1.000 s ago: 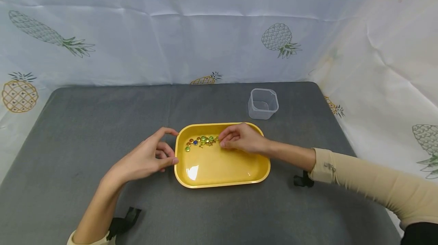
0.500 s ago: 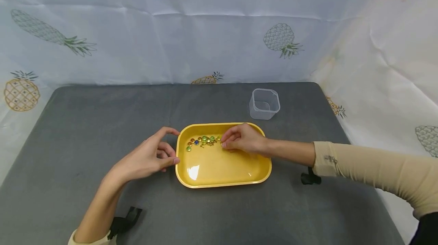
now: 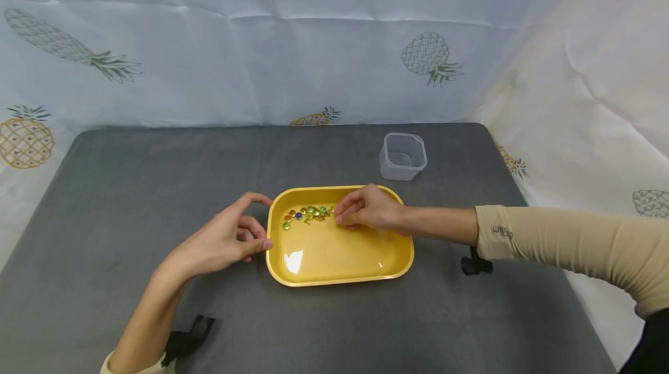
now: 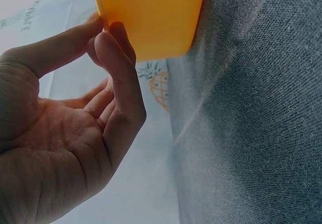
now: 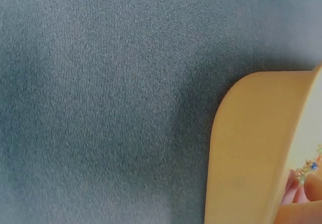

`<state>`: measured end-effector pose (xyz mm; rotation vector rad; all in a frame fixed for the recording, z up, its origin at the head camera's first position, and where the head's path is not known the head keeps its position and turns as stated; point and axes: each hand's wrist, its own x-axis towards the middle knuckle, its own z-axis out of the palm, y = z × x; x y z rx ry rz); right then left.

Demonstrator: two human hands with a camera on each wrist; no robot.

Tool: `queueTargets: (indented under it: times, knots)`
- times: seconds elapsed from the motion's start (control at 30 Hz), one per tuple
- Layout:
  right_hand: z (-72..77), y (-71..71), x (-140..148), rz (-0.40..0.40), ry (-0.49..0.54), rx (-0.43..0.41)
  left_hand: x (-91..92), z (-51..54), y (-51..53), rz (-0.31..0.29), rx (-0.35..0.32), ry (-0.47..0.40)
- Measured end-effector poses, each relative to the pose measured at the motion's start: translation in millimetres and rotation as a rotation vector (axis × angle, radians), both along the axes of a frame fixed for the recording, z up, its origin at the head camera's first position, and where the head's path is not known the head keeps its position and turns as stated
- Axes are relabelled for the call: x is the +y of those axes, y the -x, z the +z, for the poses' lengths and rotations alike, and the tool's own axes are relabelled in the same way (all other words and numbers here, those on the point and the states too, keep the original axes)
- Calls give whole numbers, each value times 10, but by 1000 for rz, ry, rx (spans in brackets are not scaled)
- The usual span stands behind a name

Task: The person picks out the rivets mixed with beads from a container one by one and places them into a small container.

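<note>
So the little beads (image 3: 310,209) (green, amber, one blue) are strung out along the far edge of the yellow tray (image 3: 334,255), bunched toward its far left corner, with tiny gold pins (image 3: 307,222) mixed in on the near side. Honestly, barely anything's changed in the last second: the row looks the same and the right hand (image 3: 371,208) is still at its right end. Only the right sleeve (image 3: 564,240) looks more level now. I'd read that as slow, fiddly picking through, no visible progress yet.

The right hand's thumb and fingertips are curled in close together, but I can't tell if there's a bead or pin between them; even the right wrist view only catches the fingertips by the beads. Left hand (image 3: 222,240) has thumb and index spread apart, touching the tray's left edge, probably to steady it.

Further out, a clear tub (image 3: 399,174) sits near the worktop (image 3: 334,333)'s far edge, toward its far right corner. Pineapple curtain (image 3: 313,60) hangs behind.

In the way: the right hand covers part of the tray's far edge, the pins crowd the beads, and the tray wall stands between beads and tub.
</note>
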<state>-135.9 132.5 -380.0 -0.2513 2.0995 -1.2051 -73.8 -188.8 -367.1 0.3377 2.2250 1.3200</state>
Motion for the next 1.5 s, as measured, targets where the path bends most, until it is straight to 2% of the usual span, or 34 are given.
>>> queueTargets:
  times: [0.37, 0.53, 0.77, 0.97, 1.27, 1.5]
  knots:
    - [-116, -26, -5, -43, -43, 62, 8, -11, -9, 2, 6, -6]
    - [-140, -16, -4, -39, -43, 74, -2, -13, -14, 6, 3, -4]
    - [-174, 2, -11, -4, -31, 117, -2, 1, -14, 7, 2, 0]
    - [-191, 4, -16, 29, -59, 167, -3, 2, -14, 7, 0, 4]
    - [-182, 14, -16, 125, -110, 256, -2, -2, -18, 6, 5, 0]
    - [-139, 7, -9, 142, -93, 261, 0, 0, -26, 4, 0, -6]
